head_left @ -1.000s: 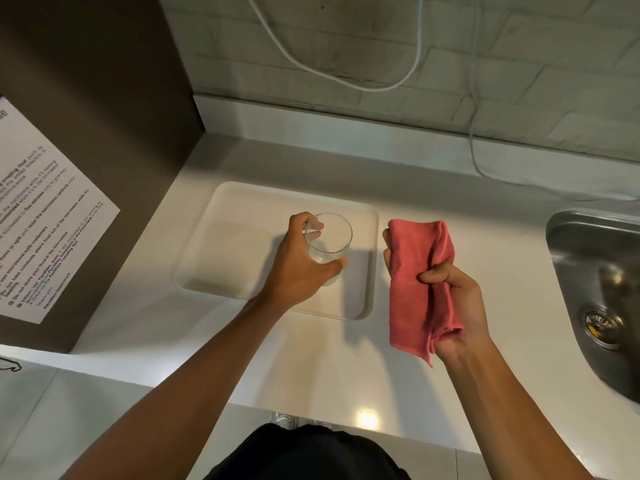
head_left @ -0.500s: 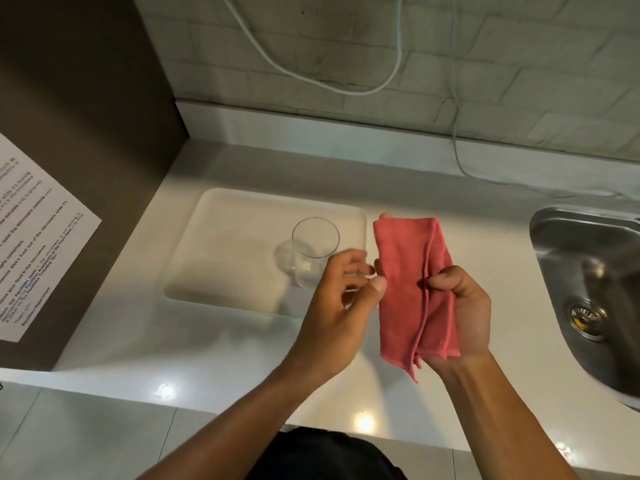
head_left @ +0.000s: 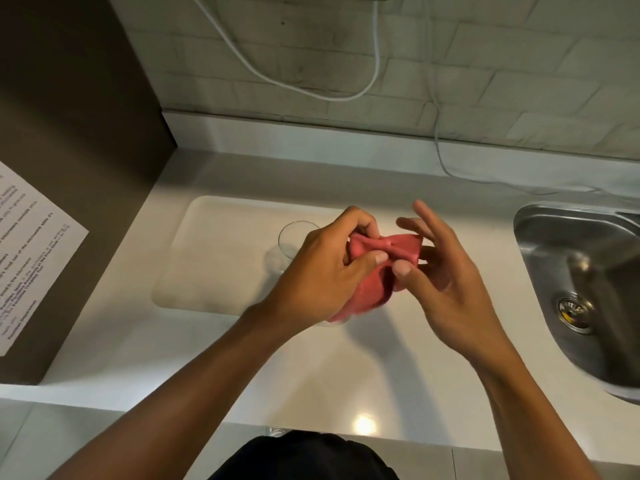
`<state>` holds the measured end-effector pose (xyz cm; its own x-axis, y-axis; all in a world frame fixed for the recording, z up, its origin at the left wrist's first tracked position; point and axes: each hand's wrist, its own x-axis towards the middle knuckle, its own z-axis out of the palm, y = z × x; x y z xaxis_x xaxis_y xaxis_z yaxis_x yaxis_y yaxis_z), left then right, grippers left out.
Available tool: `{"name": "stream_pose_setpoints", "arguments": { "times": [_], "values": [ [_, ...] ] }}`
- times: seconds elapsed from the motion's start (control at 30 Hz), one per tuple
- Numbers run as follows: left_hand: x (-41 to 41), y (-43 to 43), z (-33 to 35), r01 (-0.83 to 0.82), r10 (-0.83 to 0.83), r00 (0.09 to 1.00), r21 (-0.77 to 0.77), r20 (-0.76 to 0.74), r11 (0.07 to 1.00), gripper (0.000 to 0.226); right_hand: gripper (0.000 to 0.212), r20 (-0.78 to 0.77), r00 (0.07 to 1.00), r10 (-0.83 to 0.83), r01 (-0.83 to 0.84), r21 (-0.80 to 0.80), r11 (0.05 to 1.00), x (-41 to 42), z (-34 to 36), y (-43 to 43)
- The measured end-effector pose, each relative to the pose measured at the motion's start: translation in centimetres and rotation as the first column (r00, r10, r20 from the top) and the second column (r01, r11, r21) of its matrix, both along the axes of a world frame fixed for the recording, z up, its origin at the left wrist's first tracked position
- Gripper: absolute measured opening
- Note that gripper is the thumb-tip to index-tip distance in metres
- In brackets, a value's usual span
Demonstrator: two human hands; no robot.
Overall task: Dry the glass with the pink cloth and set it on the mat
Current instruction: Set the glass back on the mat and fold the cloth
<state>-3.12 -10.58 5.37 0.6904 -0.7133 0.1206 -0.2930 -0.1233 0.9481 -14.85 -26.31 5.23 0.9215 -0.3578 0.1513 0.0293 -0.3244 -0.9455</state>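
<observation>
The clear glass (head_left: pixel 290 241) stands upright on the right part of the white mat (head_left: pixel 221 251), and my left hand hides part of it. Nothing touches the glass. The pink cloth (head_left: pixel 384 268) is bunched up between both hands, above the counter just right of the mat. My left hand (head_left: pixel 322 271) grips the cloth's left side with its fingers curled over it. My right hand (head_left: pixel 446 268) pinches the cloth's right side with the thumb while the other fingers spread wide.
A steel sink (head_left: pixel 585 289) with a drain lies at the right. A dark cabinet side (head_left: pixel 69 133) carrying a printed paper sheet (head_left: pixel 27 251) walls off the left. White cables (head_left: pixel 346 91) hang along the tiled back wall. The counter's front edge (head_left: pixel 242 424) runs below my arms.
My left hand let go of the glass, which stayed on the mat, and moved right to take hold of the cloth. The cloth went from hanging flat to bunched between both hands.
</observation>
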Motion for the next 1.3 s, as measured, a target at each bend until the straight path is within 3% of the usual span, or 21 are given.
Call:
{"name": "stream_pose_setpoints", "arguments": {
  "times": [0.17,0.33,0.43,0.63,0.73,0.83,0.97,1.1,1.23,1.3],
  "values": [
    [0.3,0.5,1.0,0.036,-0.037,0.996,0.019,0.075,0.999,0.012,0.032,0.056,0.998,0.022,0.001,-0.38,0.925,-0.4,0.8,-1.3],
    [0.5,0.9,1.2,0.117,-0.13,0.97,0.073,0.205,0.99,0.009,0.019,-0.145,0.983,0.115,-0.138,-0.16,0.977,-0.2,1.9,-1.5],
    [0.4,1.4,1.2,0.118,-0.156,0.964,0.179,0.214,0.977,0.012,0.009,-0.228,0.968,0.105,-0.15,-0.19,0.97,-0.4,2.5,-1.4],
    [0.5,1.1,2.4,0.145,-0.283,0.922,0.443,0.264,0.885,0.024,0.01,-0.42,0.9,0.119,-0.238,-0.245,0.94,-0.9,3.9,-2.4],
    [0.7,0.3,3.1,0.179,-0.353,0.887,0.485,0.296,0.856,0.025,0.009,-0.466,0.876,0.121,-0.268,-0.263,0.927,-0.9,4.4,-3.1],
    [1.3,-1.0,3.6,0.201,-0.392,0.868,0.506,0.305,0.839,0.025,0.024,-0.462,0.882,0.092,-0.249,-0.293,0.923,-0.4,4.6,-3.7],
    [2.4,-3.6,2.8,0.218,-0.414,0.875,0.559,0.252,0.8,0.031,0.031,-0.527,0.849,0.03,-0.307,-0.447,0.84,0.9,4.4,-5.1],
    [3.5,-7.1,2.3,0.096,-0.374,0.845,0.579,0.382,0.81,0.014,0.021,-0.489,0.871,-0.036,-0.321,-0.623,0.714,3.2,3.7,-7.0],
    [4.0,-9.7,2.0,-0.053,-0.219,0.833,0.468,0.508,0.882,0.01,0.021,-0.273,0.941,-0.199,-0.093,-0.775,0.625,5.7,1.7,-9.0],
    [4.0,-10.3,0.0,-0.108,-0.171,0.815,0.436,0.553,0.893,0.015,0.022,-0.196,0.959,-0.204,-0.024,-0.774,0.633,5.9,-0.6,-9.2]
  ]
}}
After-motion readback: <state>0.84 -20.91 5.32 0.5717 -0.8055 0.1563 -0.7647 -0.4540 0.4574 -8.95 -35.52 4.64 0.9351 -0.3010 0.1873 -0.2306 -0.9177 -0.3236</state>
